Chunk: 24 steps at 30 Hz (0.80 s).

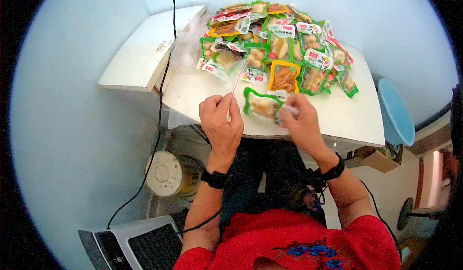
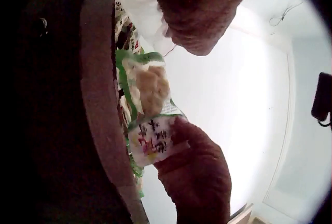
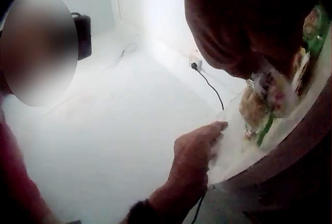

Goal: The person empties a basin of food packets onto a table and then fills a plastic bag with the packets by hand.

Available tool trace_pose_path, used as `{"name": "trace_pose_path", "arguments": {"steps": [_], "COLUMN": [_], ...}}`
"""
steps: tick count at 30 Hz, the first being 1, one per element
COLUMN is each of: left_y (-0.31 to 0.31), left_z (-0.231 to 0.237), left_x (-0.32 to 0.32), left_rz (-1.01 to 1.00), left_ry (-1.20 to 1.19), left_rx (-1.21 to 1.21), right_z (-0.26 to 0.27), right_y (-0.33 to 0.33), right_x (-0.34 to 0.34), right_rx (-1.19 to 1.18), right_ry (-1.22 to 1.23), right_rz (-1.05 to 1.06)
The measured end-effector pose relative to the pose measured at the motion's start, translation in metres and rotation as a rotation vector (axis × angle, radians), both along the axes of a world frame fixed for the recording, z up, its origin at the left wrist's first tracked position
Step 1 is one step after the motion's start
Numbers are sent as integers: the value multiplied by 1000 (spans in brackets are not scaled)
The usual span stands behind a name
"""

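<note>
In the head view the left hand (image 1: 222, 125) pinches a thin clear plastic piece with a reddish edge (image 1: 237, 84) that stands up from its fingers. The right hand (image 1: 303, 124) grips the white end of a green-edged food packet (image 1: 264, 105) over the table's front edge. In the left wrist view that packet (image 2: 152, 89) hangs from the right hand (image 2: 199, 174), its printed end between thumb and fingers; the left hand (image 2: 199, 11) is above. The right wrist view shows the left hand (image 3: 194, 154) apart from the packet (image 3: 253, 109).
A heap of sealed packets (image 1: 282, 43) covers the back of the white table (image 1: 193, 94). Crumpled clear plastic (image 1: 185, 53) lies at its left. A blue basin (image 1: 395, 111) stands at the right, a lidded bucket (image 1: 165, 173) below left. A black cable (image 1: 161, 91) hangs at the left.
</note>
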<state>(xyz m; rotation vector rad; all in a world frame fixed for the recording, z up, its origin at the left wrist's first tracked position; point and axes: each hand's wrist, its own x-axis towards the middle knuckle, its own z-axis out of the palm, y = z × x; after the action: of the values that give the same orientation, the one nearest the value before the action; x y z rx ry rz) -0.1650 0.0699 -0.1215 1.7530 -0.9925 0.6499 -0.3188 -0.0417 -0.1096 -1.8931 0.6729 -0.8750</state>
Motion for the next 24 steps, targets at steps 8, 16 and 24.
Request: {"name": "trace_pose_path", "arguments": {"steps": [8,16,24], "left_y": [12,16,16], "left_z": [5,6,3], "left_x": [-23,-41,-43], "left_rz": [-116,-176,-216], "left_ry": [129,88,240], "left_rx": [28,74,21], "right_z": [22,1,-7], "right_y": [12,13,10], "right_x": [-23,-10,-13], "right_rx": [468,269,416], "right_ry": [-255,-153,-192], "right_rz": [1,-36,-23]}}
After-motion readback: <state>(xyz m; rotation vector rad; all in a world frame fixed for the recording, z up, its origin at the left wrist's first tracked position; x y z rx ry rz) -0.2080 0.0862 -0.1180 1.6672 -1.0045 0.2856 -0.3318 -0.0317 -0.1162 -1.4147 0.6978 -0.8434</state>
